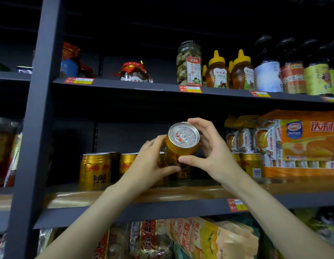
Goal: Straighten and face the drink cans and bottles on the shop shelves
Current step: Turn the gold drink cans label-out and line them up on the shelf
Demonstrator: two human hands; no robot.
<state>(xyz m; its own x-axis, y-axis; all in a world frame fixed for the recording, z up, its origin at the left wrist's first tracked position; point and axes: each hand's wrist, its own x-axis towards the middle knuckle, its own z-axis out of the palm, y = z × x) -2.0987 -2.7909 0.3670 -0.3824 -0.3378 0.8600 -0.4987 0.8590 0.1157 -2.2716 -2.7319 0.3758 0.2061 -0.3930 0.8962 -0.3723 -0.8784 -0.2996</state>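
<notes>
Gold can (181, 146) tilted, gripped between left hand (153, 161) and right hand (209, 146)

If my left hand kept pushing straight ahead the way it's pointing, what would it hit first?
Probably the gold Red Bull cans standing on the shelf behind the held can; the left hand already overlaps them, though depth is unclear.

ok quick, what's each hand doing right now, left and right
Left hand: holding the gold can, fingers curled round its lower side.
Right hand: holding the same can, thumb and fingers round its top end, tilted toward the camera.
</notes>
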